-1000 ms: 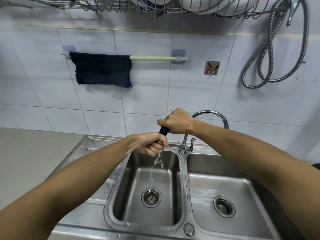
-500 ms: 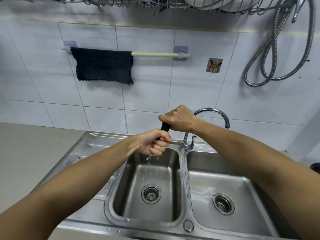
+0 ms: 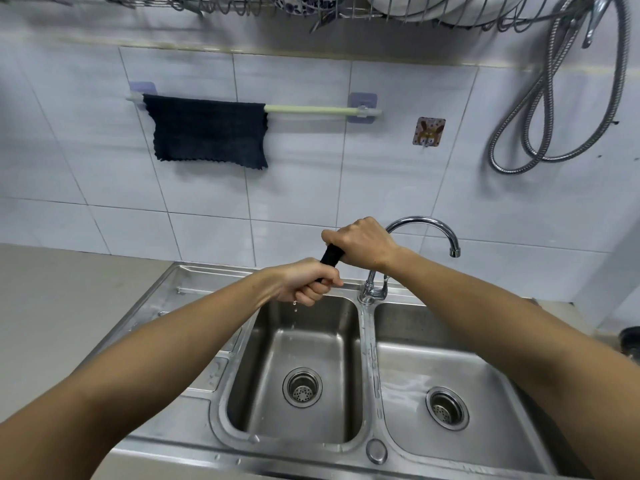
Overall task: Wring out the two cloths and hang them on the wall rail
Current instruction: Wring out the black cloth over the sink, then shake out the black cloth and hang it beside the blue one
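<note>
A dark cloth [image 3: 331, 255] is twisted into a tight roll above the left sink basin [image 3: 263, 348]. My left hand [image 3: 308, 280] grips its lower end and my right hand [image 3: 362, 242] grips its upper end; only a short stretch of cloth shows between the fists. A few drops fall from under my left hand. A second dark cloth [image 3: 207, 135] hangs spread over the left part of the pale green wall rail [image 3: 311, 109].
A chrome tap [image 3: 422, 226] stands behind my right hand, its spout over the right basin [image 3: 485, 368]. A metal hose [image 3: 554, 116] loops on the wall at right. A wire dish rack [image 3: 346, 8] hangs overhead. The counter [image 3: 69, 306] lies at left.
The stream of water from the twisted cloth has shrunk to a few drops. Both hands keep their grip and have stayed over the left basin.
</note>
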